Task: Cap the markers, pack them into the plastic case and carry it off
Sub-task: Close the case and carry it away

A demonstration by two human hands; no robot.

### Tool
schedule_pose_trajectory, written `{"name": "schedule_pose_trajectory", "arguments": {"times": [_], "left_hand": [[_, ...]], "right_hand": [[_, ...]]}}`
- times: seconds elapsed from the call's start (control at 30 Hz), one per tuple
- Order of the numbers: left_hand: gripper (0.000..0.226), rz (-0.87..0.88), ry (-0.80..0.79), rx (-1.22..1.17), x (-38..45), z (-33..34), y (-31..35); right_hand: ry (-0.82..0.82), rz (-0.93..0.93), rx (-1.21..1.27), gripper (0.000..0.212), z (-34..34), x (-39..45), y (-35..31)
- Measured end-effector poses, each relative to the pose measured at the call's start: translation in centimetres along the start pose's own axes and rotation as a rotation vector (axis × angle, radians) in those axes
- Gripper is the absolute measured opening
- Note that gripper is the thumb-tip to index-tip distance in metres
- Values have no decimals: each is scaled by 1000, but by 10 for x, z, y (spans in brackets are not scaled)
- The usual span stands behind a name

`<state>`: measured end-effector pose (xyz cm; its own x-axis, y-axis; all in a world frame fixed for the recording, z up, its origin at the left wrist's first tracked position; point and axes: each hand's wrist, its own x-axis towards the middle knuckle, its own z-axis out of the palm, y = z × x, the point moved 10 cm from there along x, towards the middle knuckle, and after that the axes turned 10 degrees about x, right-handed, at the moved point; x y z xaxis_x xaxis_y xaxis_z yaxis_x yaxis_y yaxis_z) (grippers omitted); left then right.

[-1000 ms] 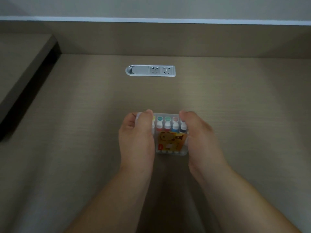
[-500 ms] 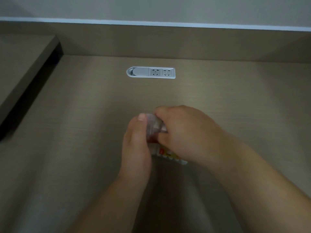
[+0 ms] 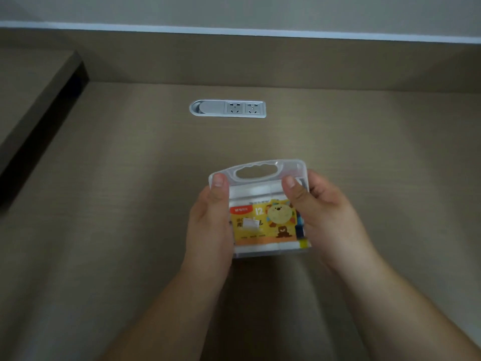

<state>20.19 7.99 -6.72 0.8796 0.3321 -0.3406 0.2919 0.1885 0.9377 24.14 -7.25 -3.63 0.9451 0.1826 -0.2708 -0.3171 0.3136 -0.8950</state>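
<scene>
Both hands grip the plastic case at centre frame, slightly right & below the middle. Left hand wraps the case's left edge, thumb laid flat over the top-left corner of the lid, tip near the handle cut-out; the other fingers go behind the case & can't be seen. Right hand clamps the right edge the same way, thumb pressed on the lid's upper right, fingers curled round the far side.

Case is clear plastic w/ a moulded carry handle along its upper edge, an oval slot through it. Lid looks shut. A yellow/orange label w/ a cartoon lion face, a small bear & a "12" fills the front. Beside the label's right edge, just left of the right palm, a strip of blue & dark marker shows through the plastic; the rest of the contents are hidden by the label. Whether the case rests on the surface or is lifted clear: can't tell.

Around it: tan wood-grain desk. Upper centre, well apart from the case, a silver recessed socket strip w/ two outlets. Left edge of frame has a raised ledge w/ a dark gap under it. Pale wall across the top.
</scene>
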Motion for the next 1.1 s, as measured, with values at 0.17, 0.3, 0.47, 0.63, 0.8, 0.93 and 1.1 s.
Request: {"name": "schedule_pose_trajectory", "arguments": {"times": [0.17, 0.3, 0.47, 0.63, 0.8, 0.93, 1.1], "left_hand": [[29, 58, -30, 161, 1, 8, 14], [29, 60, -39, 221, -4, 12, 25], [31, 95, -49, 284, -28, 20, 74], [32, 139, -75, 338, -62, 28, 146], [32, 216, -122, 341, -109, 40, 229], [35, 268, -160, 354, -148, 52, 286], [36, 369, -298, 388, -204, 83, 341]], "right_hand": [[95, -54, -71, 28, -15, -7, -1], [121, -58, -19, 29, -18, -13, -9], [166, -95, 32, 34, -8, -33, -49], [181, -165, -26, 32, 11, -67, -117], [196, -257, -109, 32, 37, -115, -199], [236, -332, -127, 34, 47, -161, -258], [319, -440, -122, 37, 41, -222, -313]]}}
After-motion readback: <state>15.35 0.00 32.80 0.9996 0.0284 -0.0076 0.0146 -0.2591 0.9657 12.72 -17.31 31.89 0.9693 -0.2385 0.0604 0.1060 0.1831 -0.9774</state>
